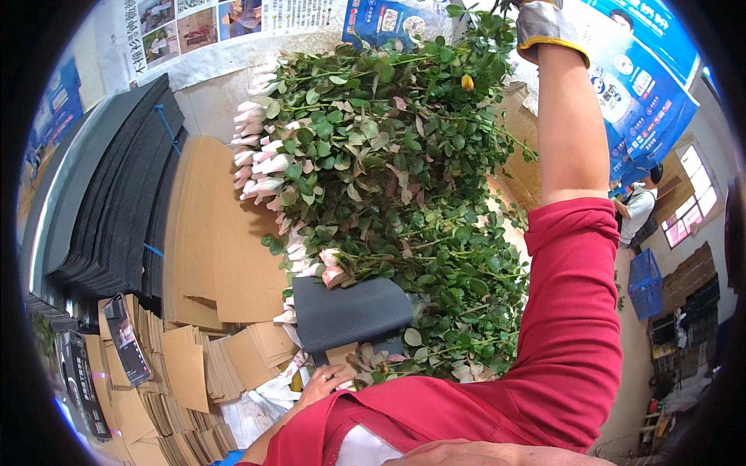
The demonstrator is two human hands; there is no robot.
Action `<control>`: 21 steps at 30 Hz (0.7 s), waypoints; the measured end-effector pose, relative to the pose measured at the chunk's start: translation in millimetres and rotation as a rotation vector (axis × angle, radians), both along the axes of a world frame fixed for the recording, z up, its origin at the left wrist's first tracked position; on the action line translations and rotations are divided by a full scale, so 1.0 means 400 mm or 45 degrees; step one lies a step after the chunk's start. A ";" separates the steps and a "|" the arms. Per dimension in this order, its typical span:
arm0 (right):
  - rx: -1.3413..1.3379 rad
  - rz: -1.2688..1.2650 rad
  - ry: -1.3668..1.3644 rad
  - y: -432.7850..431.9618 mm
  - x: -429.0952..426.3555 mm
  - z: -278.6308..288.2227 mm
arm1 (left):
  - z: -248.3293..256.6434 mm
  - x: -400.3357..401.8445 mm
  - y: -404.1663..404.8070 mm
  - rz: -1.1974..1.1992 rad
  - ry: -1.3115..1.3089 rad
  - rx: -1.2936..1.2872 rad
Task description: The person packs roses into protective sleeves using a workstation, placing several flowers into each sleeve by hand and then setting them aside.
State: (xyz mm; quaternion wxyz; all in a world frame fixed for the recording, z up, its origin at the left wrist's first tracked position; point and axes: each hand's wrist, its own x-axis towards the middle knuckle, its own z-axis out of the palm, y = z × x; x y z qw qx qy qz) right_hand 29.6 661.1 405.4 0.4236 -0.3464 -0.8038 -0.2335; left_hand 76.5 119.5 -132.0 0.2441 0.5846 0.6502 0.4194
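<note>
My right hand (539, 26), in a grey work glove with a yellow cuff, reaches to the top edge of the view, beside the stem ends; its fingers are partly cut off. A large pile of rose stems (379, 134) lies sideways, with white mesh sleeves (271, 166) over the blooms at the left. Two pink roses (330, 267) without sleeves rest on the lower stems. My left hand (325, 381), bare and ringed, lies low in the view by a piece of cardboard, just below the curved black corrugated sheet (352, 311). Whether it holds anything is hidden.
Black corrugated sheets (116, 192) stand stacked at the left, beside large cardboard sheets (245, 244). Small cardboard pieces (183, 367) fill the lower left, near a phone (127, 341) and a black box (81, 384). At the right are another person (638, 209) and a blue crate (645, 283).
</note>
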 end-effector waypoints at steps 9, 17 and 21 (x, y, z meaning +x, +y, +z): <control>0.178 -0.010 -0.659 -0.197 -0.102 -0.163 | 0.050 -0.011 0.004 -0.017 0.027 -0.089; 0.180 0.238 -0.591 -0.391 0.211 -0.368 | 0.116 -0.031 0.028 0.093 -0.278 -0.069; 0.227 0.378 -0.562 -0.582 0.402 -0.479 | 0.284 -0.045 0.062 0.136 -1.178 0.212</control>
